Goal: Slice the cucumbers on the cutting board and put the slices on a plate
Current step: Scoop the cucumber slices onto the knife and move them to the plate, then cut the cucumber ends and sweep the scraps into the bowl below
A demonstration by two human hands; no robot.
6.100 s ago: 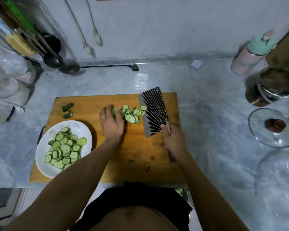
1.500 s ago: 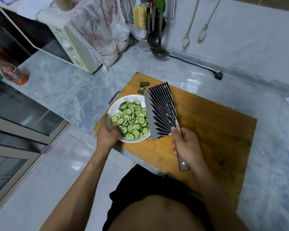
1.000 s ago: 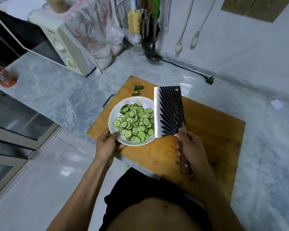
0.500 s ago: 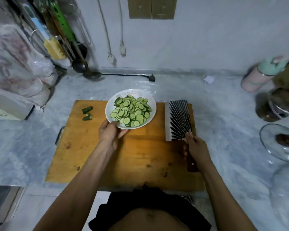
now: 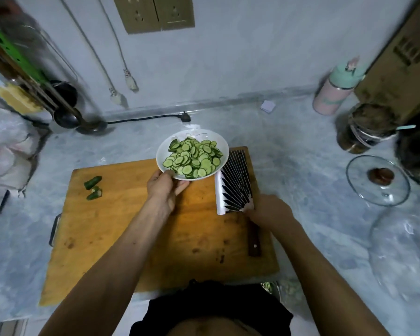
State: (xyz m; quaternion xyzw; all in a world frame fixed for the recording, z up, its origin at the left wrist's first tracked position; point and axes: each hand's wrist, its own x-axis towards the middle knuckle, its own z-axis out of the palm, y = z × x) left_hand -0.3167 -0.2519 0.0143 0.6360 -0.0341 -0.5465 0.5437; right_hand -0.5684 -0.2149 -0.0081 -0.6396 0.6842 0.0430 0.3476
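Here, white plate [image 5: 166,151], heaped green cucumber slices [image 5: 193,157]

The cutting board [image 5: 155,229] lies on the counter [image 5: 313,190]. The plate [image 5: 164,154] with cucumber slices [image 5: 193,157] sits over the board's far edge, the cleaver [image 5: 234,183] on its right side, two cucumber ends [image 5: 93,187] at its far-left corner, and a glass lid [image 5: 378,183] well to its right.
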